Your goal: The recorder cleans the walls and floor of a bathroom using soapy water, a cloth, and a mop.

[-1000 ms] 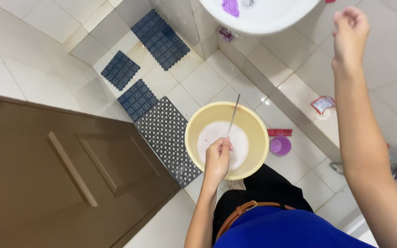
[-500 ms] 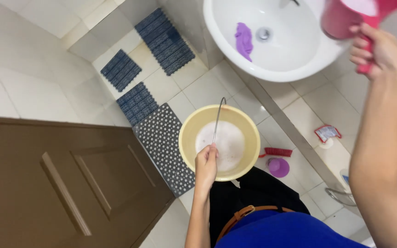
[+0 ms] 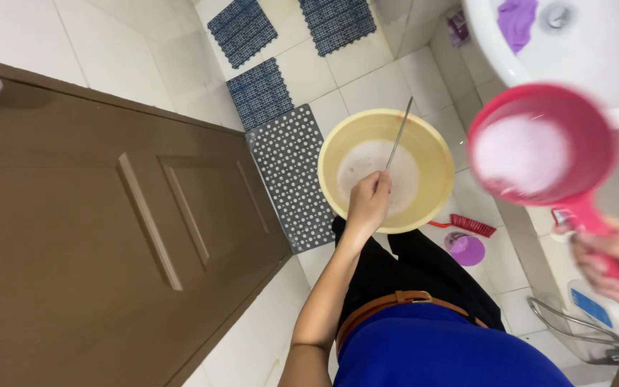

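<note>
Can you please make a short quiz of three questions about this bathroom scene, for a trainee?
1. True or false: the right hand holds the pink scoop by its handle.
2. What does the left hand hold? A) the thin metal rod B) a sponge C) the door knob
3. What lies inside the white sink?

Key:
1. True; the scoop holds pale liquid and is off to the right of the yellow basin.
2. A; the rod reaches into the basin.
3. A purple cloth, beside the drain.
</note>
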